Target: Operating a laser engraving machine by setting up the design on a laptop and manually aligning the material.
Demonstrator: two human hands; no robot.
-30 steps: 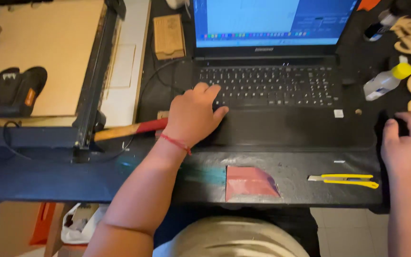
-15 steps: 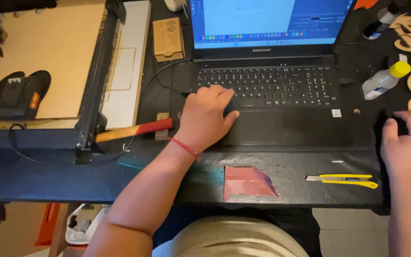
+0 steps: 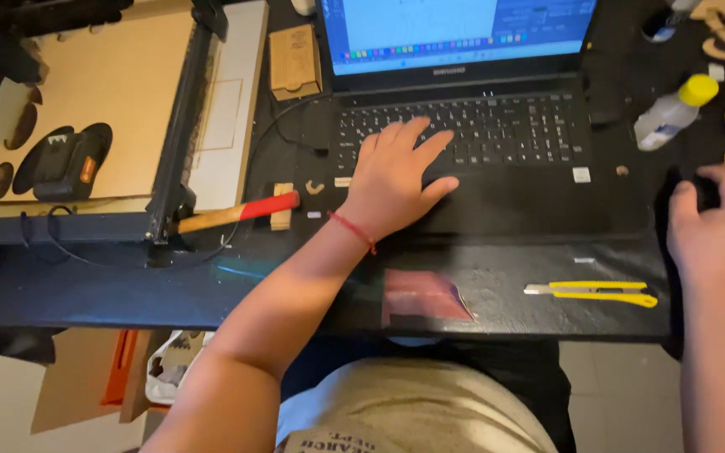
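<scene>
Fingers (image 3: pixel 404 138) of the left hand (image 3: pixel 392 180) lay spread flat on the laptop keyboard (image 3: pixel 497 134) at the tabletop's (image 3: pixel 127 289) far edge, holding nothing; the right hand (image 3: pixel 715 231) curled over a dark mouse (image 3: pixel 703 191) near the right edge. Light, steady touches seemed best there.
</scene>
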